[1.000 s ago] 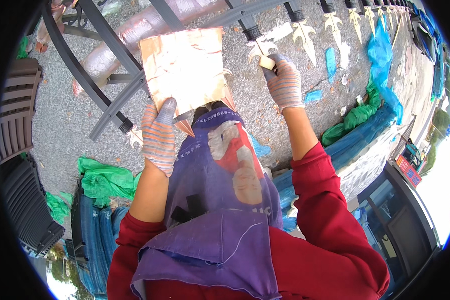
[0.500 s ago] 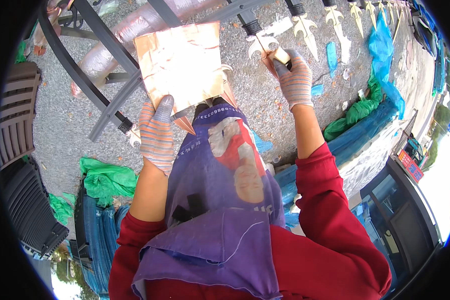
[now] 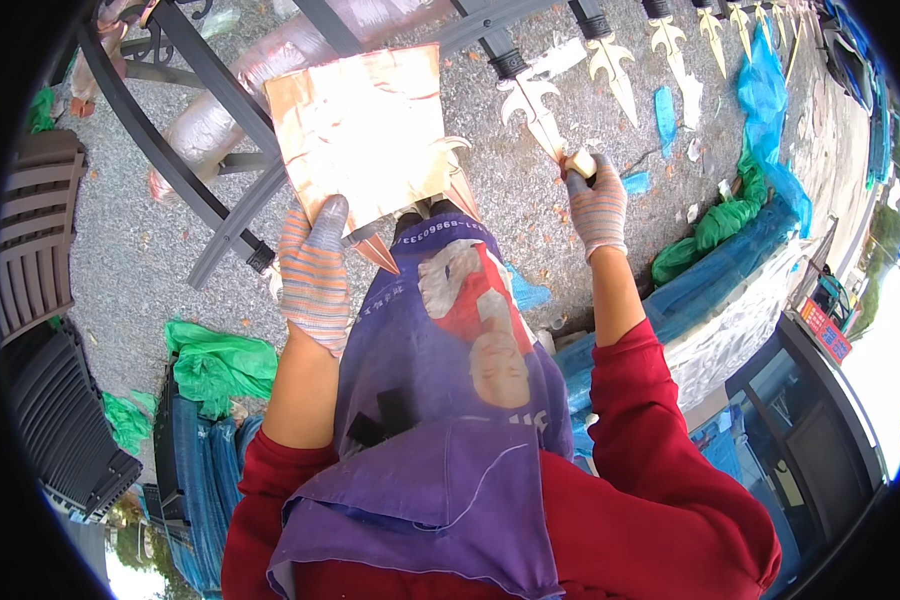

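Note:
My left hand, in a striped glove, grips the lower left corner of a shiny copper-gold foil sheet, thumb on top. In my right hand, also gloved, is a small cream-coloured block, perhaps a sponge, pinched between the fingers. It sits at the tip of a pale gold spearhead finial on a dark fence bar; whether it touches cannot be made out. Another copper-coloured finial partly shows below the sheet, near my apron.
More gold-tipped finials run along the fence toward the upper right. Dark rails cross at upper left, beside a plastic-wrapped roll. Green plastic and blue wrapping lie on either side. Stacked dark panels stand far left.
My right hand and the block have slid down the finial from its middle to its tip, baring its gold face. The left hand and foil sheet stay nearly in place.

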Demonstrator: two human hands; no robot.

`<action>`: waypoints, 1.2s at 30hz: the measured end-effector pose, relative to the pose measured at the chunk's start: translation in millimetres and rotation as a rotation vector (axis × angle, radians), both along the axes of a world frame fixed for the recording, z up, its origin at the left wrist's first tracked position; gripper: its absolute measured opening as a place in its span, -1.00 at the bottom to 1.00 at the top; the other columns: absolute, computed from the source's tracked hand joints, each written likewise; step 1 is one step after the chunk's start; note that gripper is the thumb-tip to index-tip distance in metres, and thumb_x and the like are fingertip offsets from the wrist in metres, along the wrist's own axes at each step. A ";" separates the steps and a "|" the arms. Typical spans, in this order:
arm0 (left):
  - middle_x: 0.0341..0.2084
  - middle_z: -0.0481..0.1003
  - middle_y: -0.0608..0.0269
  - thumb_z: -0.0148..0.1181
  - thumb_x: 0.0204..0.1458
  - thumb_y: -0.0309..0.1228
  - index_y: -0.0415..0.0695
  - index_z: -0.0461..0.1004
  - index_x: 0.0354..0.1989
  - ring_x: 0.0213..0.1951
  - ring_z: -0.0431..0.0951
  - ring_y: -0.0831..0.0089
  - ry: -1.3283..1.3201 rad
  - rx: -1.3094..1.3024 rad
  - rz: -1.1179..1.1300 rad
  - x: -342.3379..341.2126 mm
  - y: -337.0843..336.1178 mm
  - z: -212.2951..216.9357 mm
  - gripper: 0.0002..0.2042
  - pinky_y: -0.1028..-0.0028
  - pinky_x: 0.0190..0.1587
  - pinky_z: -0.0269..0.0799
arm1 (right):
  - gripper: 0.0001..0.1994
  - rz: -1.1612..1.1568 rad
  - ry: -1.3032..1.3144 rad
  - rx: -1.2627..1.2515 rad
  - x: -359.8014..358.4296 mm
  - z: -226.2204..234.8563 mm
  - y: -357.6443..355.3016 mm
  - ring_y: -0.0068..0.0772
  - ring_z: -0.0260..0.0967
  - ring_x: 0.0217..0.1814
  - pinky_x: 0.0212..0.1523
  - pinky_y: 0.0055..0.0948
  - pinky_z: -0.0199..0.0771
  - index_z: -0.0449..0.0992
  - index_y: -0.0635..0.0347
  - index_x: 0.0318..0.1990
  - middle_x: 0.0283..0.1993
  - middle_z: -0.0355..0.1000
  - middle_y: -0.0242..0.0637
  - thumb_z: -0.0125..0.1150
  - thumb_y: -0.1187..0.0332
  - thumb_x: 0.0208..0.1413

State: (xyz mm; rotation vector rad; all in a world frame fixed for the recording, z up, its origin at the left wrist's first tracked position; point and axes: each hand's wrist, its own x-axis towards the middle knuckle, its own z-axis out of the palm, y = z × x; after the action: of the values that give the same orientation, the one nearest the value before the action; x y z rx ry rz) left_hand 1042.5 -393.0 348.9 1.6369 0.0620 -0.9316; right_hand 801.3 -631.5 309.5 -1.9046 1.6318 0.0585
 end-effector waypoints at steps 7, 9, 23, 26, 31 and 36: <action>-0.19 0.48 0.30 0.16 0.18 -0.47 -0.15 0.41 0.00 -0.16 0.51 0.51 0.164 -0.080 0.101 9.3 12.9 -14.4 -0.77 0.37 -0.18 0.61 | -0.73 0.092 -0.347 -0.279 37.2 6.7 -2.9 -0.13 0.42 -0.31 -0.21 -0.26 0.44 0.50 0.23 -0.09 -0.28 0.46 -0.10 0.33 0.34 0.08; -0.18 0.48 0.30 0.17 0.17 -0.46 -0.15 0.41 0.00 -0.16 0.52 0.51 0.028 -0.023 0.008 9.0 9.2 -12.7 -0.76 0.37 -0.17 0.61 | -0.74 0.187 -0.294 -0.277 62.5 -5.7 -12.0 -0.02 0.42 -0.28 -0.21 -0.18 0.44 0.51 0.21 -0.12 -0.27 0.47 -0.05 0.33 0.36 0.04; -0.17 0.51 0.33 0.05 0.25 -0.51 -0.15 0.41 0.02 -0.21 0.52 0.62 -0.031 -0.006 0.009 11.0 13.8 -3.3 -0.80 0.57 -0.18 0.51 | -0.76 0.355 -0.190 -0.326 81.1 -7.1 17.1 0.07 0.44 -0.21 -0.17 -0.10 0.43 0.51 0.16 -0.17 -0.28 0.48 -0.07 0.34 0.37 -0.01; -0.19 0.52 0.33 0.07 0.25 -0.50 -0.14 0.44 -0.03 -0.20 0.50 0.61 0.280 -0.180 0.237 11.0 20.0 -4.9 -0.84 0.59 -0.16 0.44 | -0.76 0.254 -0.204 -0.237 68.5 -11.5 24.7 0.07 0.44 -0.24 -0.21 -0.10 0.42 0.51 0.17 -0.18 -0.29 0.47 -0.06 0.35 0.35 -0.01; -0.20 0.50 0.33 0.07 0.25 -0.50 -0.15 0.42 -0.03 -0.19 0.49 0.60 0.209 -0.101 0.129 15.3 18.3 -4.6 -0.84 0.56 -0.16 0.46 | -0.77 0.261 -0.229 -0.333 76.7 -19.4 8.6 0.09 0.42 -0.27 -0.25 -0.11 0.42 0.51 0.18 -0.19 -0.30 0.47 -0.04 0.35 0.33 0.01; -0.29 0.48 0.38 0.12 0.23 -0.44 -0.13 0.46 -0.12 -0.25 0.42 0.64 0.010 -0.001 0.038 8.9 15.6 -2.4 -0.89 0.56 -0.21 0.37 | -0.76 0.259 -0.212 -0.265 63.4 -9.2 15.5 0.07 0.43 -0.23 -0.21 -0.12 0.44 0.52 0.18 -0.17 -0.26 0.47 -0.06 0.36 0.37 -0.01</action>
State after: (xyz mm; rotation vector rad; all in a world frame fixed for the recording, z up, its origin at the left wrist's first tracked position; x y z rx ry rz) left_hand 1051.4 -377.4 346.4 1.6249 0.0993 -0.9110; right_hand 864.7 -616.0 300.3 -2.2295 1.2972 -0.2577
